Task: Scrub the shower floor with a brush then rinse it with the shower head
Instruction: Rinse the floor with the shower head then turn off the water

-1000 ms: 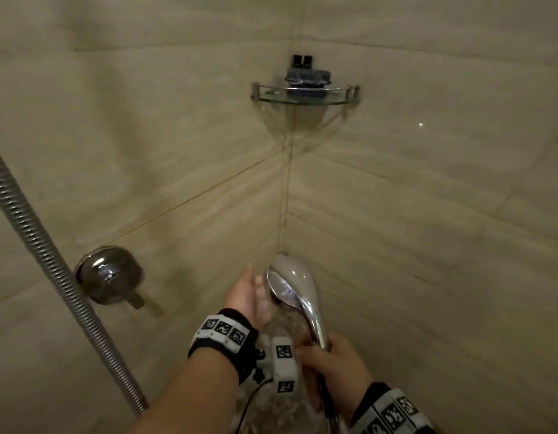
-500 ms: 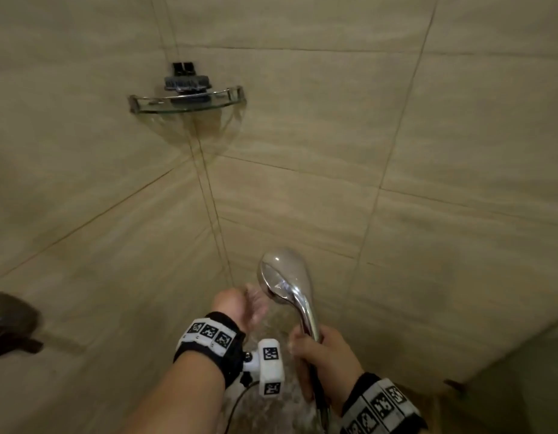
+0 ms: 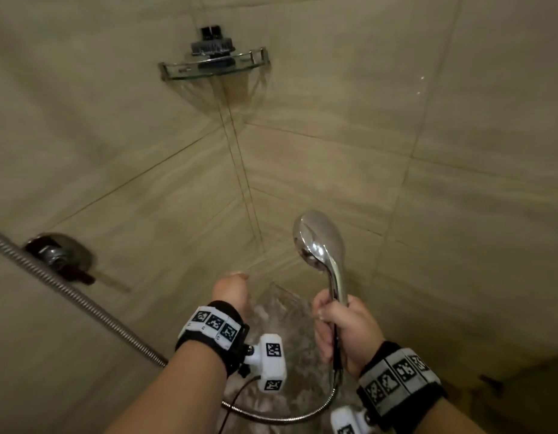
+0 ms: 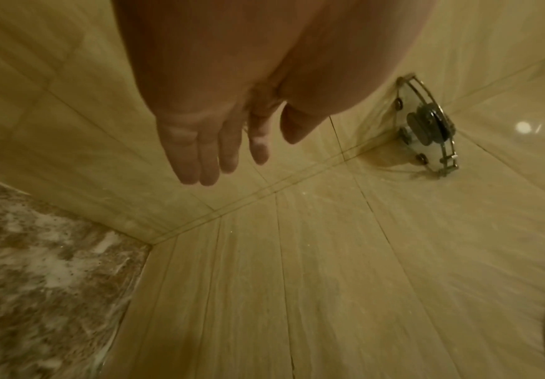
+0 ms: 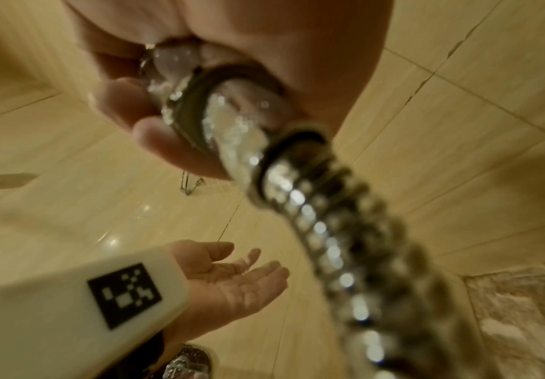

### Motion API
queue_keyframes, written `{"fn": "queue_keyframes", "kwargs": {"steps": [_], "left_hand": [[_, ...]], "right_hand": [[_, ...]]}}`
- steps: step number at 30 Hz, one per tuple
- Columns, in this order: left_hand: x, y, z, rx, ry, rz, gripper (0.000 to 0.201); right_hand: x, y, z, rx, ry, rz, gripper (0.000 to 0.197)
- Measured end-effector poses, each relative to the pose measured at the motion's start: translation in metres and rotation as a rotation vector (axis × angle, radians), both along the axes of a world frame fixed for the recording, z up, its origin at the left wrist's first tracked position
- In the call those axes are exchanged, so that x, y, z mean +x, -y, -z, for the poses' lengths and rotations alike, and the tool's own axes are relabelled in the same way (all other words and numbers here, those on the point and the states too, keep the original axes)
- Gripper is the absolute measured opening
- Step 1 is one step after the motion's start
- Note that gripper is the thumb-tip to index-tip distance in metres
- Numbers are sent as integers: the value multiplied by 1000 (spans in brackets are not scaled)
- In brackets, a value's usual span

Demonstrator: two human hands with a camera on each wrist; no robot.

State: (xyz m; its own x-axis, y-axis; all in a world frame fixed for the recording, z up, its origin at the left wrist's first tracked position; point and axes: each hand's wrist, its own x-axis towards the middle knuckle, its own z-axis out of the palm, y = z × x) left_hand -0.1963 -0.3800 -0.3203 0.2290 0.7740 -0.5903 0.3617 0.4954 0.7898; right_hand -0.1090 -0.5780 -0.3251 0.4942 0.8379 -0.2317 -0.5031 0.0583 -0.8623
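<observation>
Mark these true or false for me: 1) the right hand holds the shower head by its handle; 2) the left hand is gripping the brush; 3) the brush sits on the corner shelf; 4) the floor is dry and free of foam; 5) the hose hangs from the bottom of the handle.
1) True: the right hand grips the shower head by its handle.
2) False: the left hand is open, palm showing, holding nothing.
3) True: the brush sits on the corner shelf.
4) False: the shower floor is wet with white foam on it.
5) True: the hose runs out below the handle and curves away.
</observation>
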Motion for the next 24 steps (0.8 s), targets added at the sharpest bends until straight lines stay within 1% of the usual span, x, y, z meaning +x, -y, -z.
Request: {"fn": "queue_keyframes", "kwargs": {"steps": [2, 3, 5, 7, 10, 12, 13, 16, 17, 19, 22, 24], "left_hand": [[-13, 0, 2, -60, 66, -87, 23], [-18, -1, 1, -97, 114, -128, 23], [-20, -7, 2, -147, 189, -176, 39], [-18, -8, -1, -212, 274, -217, 55], [-10, -8, -9, -292, 403, -231, 67], [-7, -10, -10, -255, 365, -206, 65], [-7, -11, -8, -222, 330, -194, 61], [-10, -15, -2, -149, 281, -159, 35], [-12, -16, -1, -120, 250, -120, 33], [-17, -18, -3, -76, 188, -69, 38], [-21, -16, -14, -80, 191, -29, 25], [-23, -14, -25, -83, 176, -13, 32]], "right_hand": [[-5, -1, 0, 29, -38, -52, 11], [-8, -3, -1, 41, -51, -77, 13], [-13, -5, -1, 42, -61, -109, 18], [-18, -9, -1, 38, -36, -121, 17], [-23, -13, -7, -11, 50, -83, 16], [-25, -16, -12, -37, 128, -31, 9], [-25, -17, -14, -47, 162, 0, 8], [-23, -22, -20, -76, 255, 69, 8], [-23, -22, -21, -91, 290, 87, 9], [-24, -23, -24, -133, 340, 117, 12], [-32, -23, -26, -181, 397, 159, 13], [-42, -23, -29, -225, 427, 195, 14]]}}
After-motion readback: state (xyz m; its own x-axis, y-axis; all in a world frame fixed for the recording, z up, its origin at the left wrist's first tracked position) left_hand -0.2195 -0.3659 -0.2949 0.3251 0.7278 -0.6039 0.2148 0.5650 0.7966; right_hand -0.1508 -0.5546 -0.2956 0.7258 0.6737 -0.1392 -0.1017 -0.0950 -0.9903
